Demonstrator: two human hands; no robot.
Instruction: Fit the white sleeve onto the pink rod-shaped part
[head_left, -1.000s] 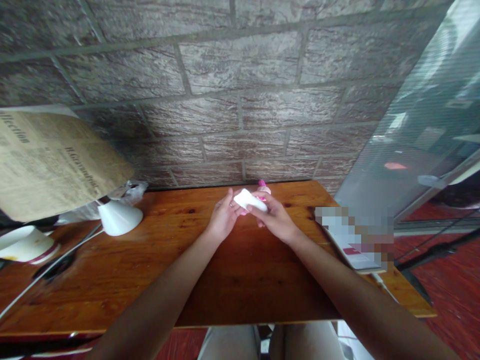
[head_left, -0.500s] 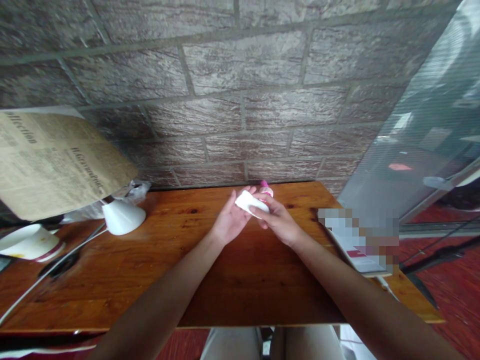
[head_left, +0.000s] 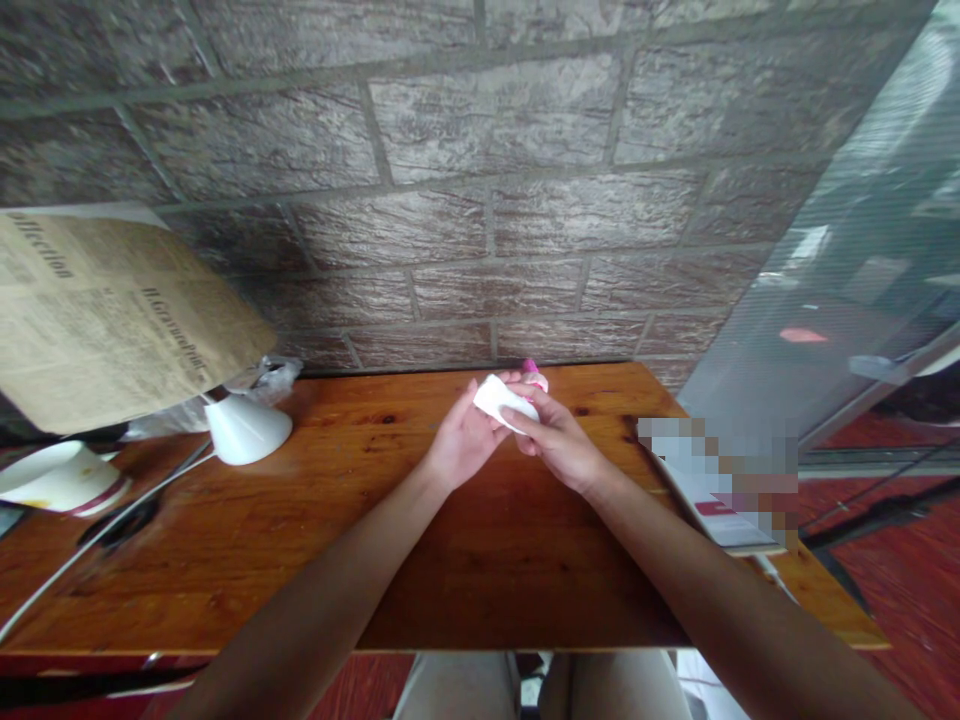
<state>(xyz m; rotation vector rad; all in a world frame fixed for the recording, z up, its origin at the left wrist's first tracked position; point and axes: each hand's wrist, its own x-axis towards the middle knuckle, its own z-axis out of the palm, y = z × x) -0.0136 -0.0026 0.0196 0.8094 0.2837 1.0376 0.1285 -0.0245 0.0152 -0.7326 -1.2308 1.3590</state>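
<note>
2 bare hands are meeting over the far middle of the wooden table [head_left: 480, 560], close to the brick wall [head_left: 487, 150]. The left hand [head_left: 459, 448] is cupping a small white pad [head_left: 501, 400] from below, fingers curled up around its edge, likely giving the soft piece a backing. The right hand [head_left: 561, 448] is pinching the same pad from above, fingers pressing onto it, so it is hanging clear of the tabletop. 1 pink-topped item [head_left: 534, 372] is peeking out just behind the right fingertips; whether it is being gripped or standing on the table I cannot tell. Off left, a white lamp head [head_left: 247, 428] is lying beside leaning printed brown paper [head_left: 112, 310].
</note>
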